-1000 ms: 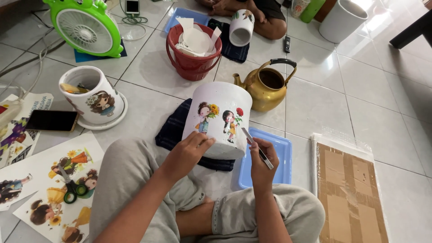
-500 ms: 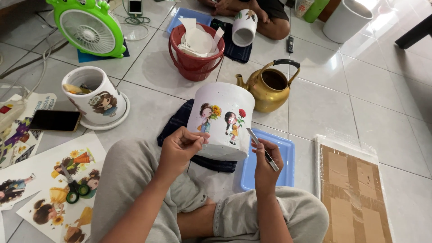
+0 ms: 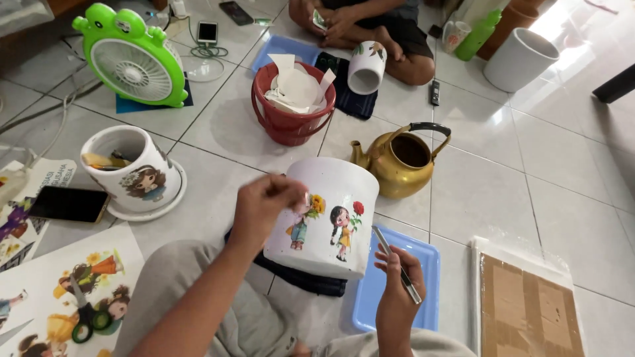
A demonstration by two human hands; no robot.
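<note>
My left hand (image 3: 263, 206), fingers curled close together, presses on the side of the white pot (image 3: 327, 215) at centre frame, fingertips at a child-figure sticker; whether it pinches anything I cannot tell. My right hand (image 3: 399, 281), lower centre, grips one slim metal tool (image 3: 395, 263) between thumb and fingers, its tip just beside the pot. The pot bears two child figures with flowers and rests over a dark cloth (image 3: 301, 277), with one blue tray (image 3: 397, 277) just right of it.

I count four white pots in all: mine, one with a girl's portrait on a saucer at left (image 3: 132, 170), one on its side at upper centre (image 3: 367, 67), and one plain at upper right (image 3: 520, 58). One red bucket (image 3: 291, 122) holds white paper scraps; one brass kettle (image 3: 405, 162) stands right of it. One green fan (image 3: 132, 56) sits upper left. Two phones show: one at left (image 3: 69, 203), one at top (image 3: 208, 31). One pair of green-handled scissors (image 3: 84, 316) lies on the sticker sheet (image 3: 73, 291), lower left. One cardboard panel (image 3: 526, 311) fills the lower right. Another person sits at top (image 3: 370, 23).
</note>
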